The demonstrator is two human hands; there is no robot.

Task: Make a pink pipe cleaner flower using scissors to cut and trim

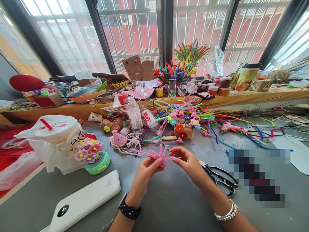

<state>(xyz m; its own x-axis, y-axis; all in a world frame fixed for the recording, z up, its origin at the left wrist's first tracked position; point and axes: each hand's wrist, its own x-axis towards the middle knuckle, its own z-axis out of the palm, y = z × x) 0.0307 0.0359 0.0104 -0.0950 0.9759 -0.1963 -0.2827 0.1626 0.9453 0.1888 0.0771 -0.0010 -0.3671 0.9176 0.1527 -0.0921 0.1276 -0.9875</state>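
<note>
- Two hands, head view: L hand (pixel 151 169) pinched shut on pink fuzzy piece (pixel 161 159); R hand (pixel 190 164) half-open, thumb at a strand's tip.
- Piece is btwn hands, above grey table (pixel 169 199).
- White pwr bank (pixel 89 201): sideways grey lettering + lit digits, unclear.
- Btls (pixel 134 114) w/ red chars; glass jar (pixel 172 88), green logo.

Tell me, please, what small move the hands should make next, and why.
Perhaps curl the pink strand nearest the right hand inward: the left hand pinches the pink piece near its base, and that strand's tip lies at the right thumb.
</note>
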